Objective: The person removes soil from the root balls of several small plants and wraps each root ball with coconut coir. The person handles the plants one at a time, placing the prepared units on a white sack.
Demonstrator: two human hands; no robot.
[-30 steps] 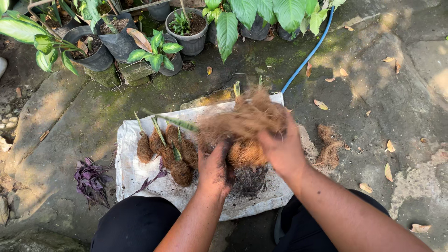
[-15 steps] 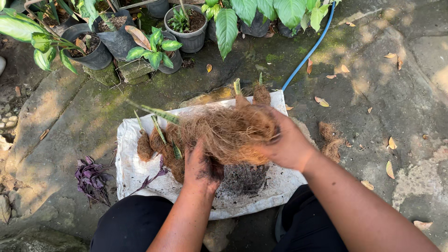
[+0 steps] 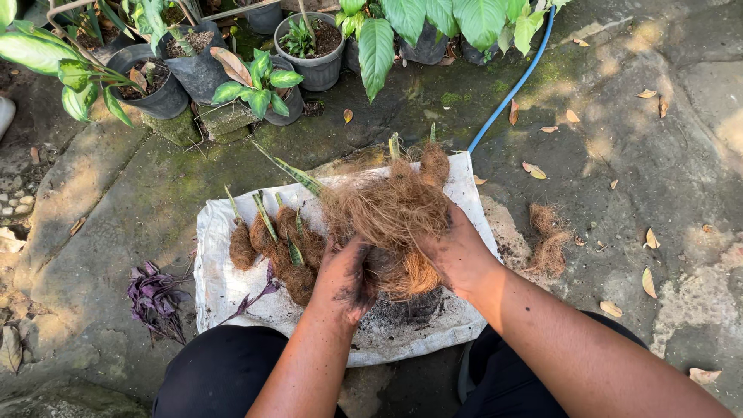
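A big clump of brown coconut fibre [image 3: 391, 213] with green plant shoots sticking out of it is held over a white sack [image 3: 224, 286] spread on the ground. My left hand [image 3: 344, 275] grips the clump from the lower left, its fingers dirty with soil. My right hand [image 3: 457, 251] grips it from the right side. Several small fibre-wrapped plant bundles [image 3: 275, 244] lie on the sack to the left. Dark soil [image 3: 406, 310] is scattered on the sack under the clump.
Black pots with green plants [image 3: 306, 54] line the top edge. A blue hose [image 3: 515, 85] runs from the sack toward the top right. A purple-leaved plant [image 3: 155, 298] lies left of the sack. A loose fibre tuft [image 3: 549, 240] and dry leaves lie on the stone at right.
Both hands have shifted on the fibre clump, turning and pressing it; the clump now sits slightly lower and more toward the centre of the sack.
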